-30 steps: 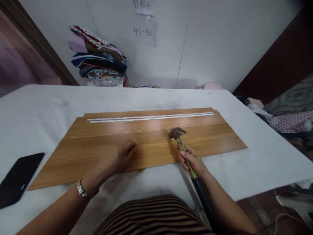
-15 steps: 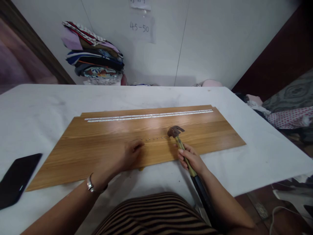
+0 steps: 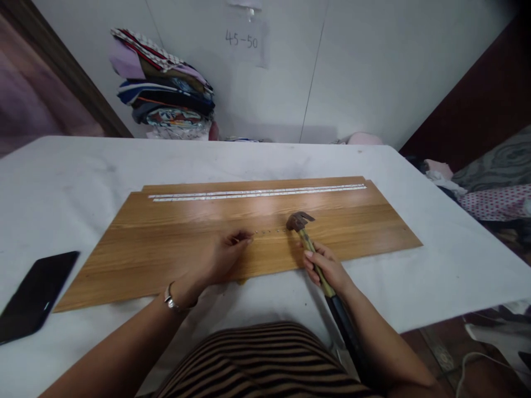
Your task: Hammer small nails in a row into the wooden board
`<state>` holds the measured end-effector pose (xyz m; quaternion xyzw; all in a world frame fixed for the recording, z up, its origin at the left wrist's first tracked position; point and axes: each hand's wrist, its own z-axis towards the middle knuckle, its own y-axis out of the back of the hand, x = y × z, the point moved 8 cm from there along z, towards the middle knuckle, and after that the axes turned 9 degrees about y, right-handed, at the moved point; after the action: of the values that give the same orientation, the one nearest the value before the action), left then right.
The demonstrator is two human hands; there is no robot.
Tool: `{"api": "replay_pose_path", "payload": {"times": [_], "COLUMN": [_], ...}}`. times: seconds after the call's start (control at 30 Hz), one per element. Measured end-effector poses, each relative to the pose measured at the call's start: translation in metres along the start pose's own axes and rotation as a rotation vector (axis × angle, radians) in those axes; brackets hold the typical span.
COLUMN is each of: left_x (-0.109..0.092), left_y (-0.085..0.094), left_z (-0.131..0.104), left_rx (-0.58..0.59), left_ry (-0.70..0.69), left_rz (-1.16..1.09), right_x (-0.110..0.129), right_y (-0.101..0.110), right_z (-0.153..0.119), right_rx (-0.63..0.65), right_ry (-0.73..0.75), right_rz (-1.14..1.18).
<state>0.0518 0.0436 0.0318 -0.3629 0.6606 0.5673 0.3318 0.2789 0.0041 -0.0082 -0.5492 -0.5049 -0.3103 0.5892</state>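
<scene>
A wooden board [image 3: 174, 221] with brown grain lies across the white table. Two pale strips with fine marks [image 3: 257, 193] run along its far side. Across the board's middle is a row of tiny studs, perhaps nails [image 3: 270, 231]. My left hand [image 3: 228, 251] rests at the left end of that row, thumb and fingertips pinched together; whatever they hold is too small to make out. In my right hand [image 3: 326, 268] is a claw hammer [image 3: 306, 237], gripped partway up its yellow and black handle. The hammer's rusty head covers the row's right end.
A black phone [image 3: 37, 293] lies on the table [image 3: 448, 265], left of the board. Folded clothes [image 3: 166, 88] are stacked against the wall behind. More cloth [image 3: 493, 199] lies beyond the table's right edge. A white cable [image 3: 477, 354] hangs low at the right.
My left hand has moved a little right and away from me, up to the row of studs, fingertips now pinched there. The hammer has barely moved. The view has shifted slightly.
</scene>
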Motion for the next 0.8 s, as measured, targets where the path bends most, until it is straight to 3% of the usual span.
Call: {"api": "replay_pose_path", "payload": {"times": [0.37,0.63,0.8], "left_x": [0.042,0.039,0.029], "left_y": [-0.023,-0.022,-0.019], "left_z": [0.008,0.002,-0.002], "left_rx": [0.003,-0.077,-0.136], "left_ry": [-0.063,-0.141,-0.262], "left_rz": [0.013,-0.007,0.129], "right_x": [0.001,0.004,0.000], "right_y": [0.002,0.001,0.003], "right_z": [-0.001,-0.002,-0.001], "right_rx": [0.000,-0.007,-0.002], "right_ry": [0.007,0.023,0.011], "right_rz": [0.001,0.016,0.006]}}
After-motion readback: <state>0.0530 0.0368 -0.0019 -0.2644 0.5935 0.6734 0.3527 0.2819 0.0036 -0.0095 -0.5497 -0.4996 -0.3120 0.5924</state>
